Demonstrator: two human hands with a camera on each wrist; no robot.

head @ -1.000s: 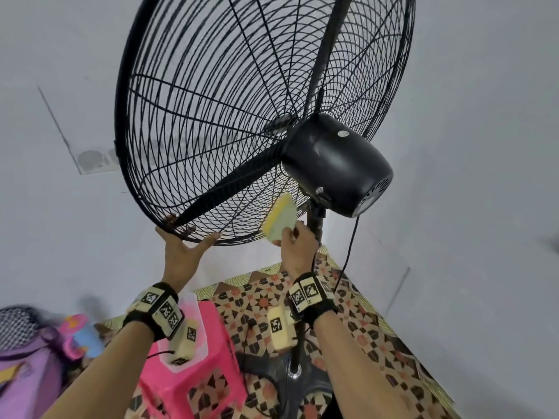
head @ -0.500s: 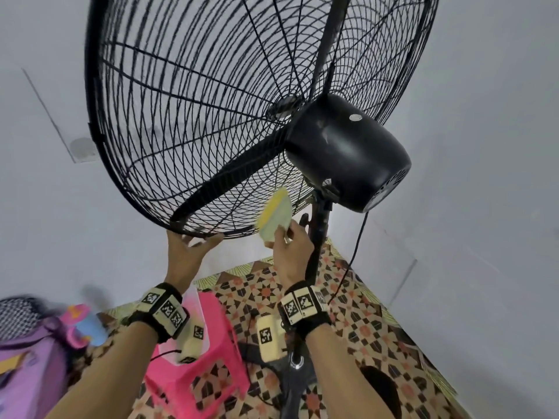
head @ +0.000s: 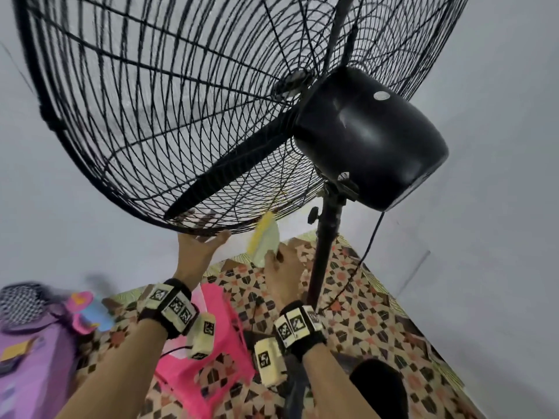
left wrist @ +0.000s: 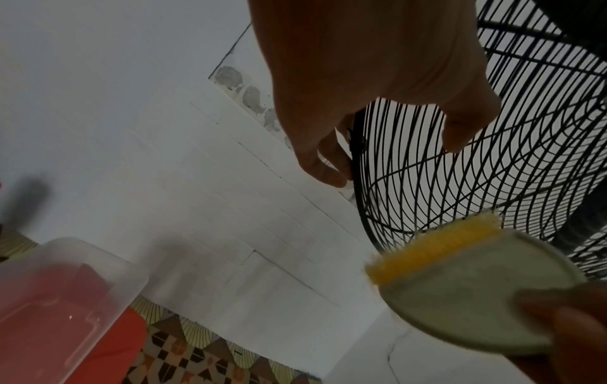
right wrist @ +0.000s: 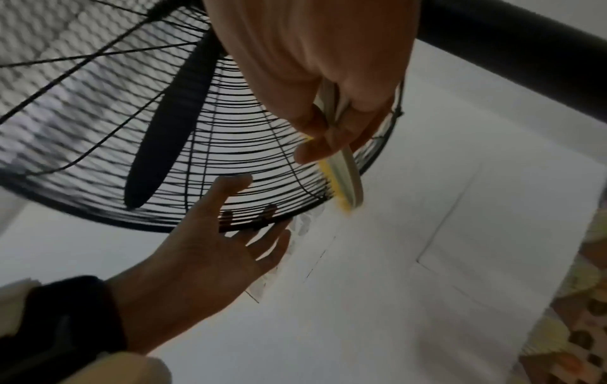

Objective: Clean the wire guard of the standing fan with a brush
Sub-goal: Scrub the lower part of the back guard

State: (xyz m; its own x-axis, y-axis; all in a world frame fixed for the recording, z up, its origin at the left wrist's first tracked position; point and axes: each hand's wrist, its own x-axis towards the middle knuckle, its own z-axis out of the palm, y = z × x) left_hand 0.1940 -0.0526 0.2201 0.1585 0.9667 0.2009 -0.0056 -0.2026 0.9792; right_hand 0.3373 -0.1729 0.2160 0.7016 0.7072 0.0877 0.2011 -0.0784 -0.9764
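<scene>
The standing fan's black wire guard (head: 181,101) fills the top of the head view, with its motor housing (head: 369,140) at the right. My left hand (head: 199,246) reaches up to the guard's bottom rim. Its straight fingers lie against the front of the wires and its thumb is spread on the rear side (right wrist: 213,246). My right hand (head: 281,264) pinches a pale brush with yellow bristles (head: 266,237). The bristles touch the rear wires near the lower rim (right wrist: 341,197), just right of my left hand. The brush's flat back shows in the left wrist view (left wrist: 459,280).
The fan's black pole (head: 323,252) stands right of my right hand, with a cord (head: 369,246) hanging beside it. A pink stool (head: 211,352) carrying a clear plastic box (left wrist: 65,285) is below my arms. A purple bag (head: 30,358) lies left. Grey walls are close.
The brush has slid down the rear wires from beside the motor toward the bottom rim. My left hand has stayed on the rim. The head camera has come closer under the fan.
</scene>
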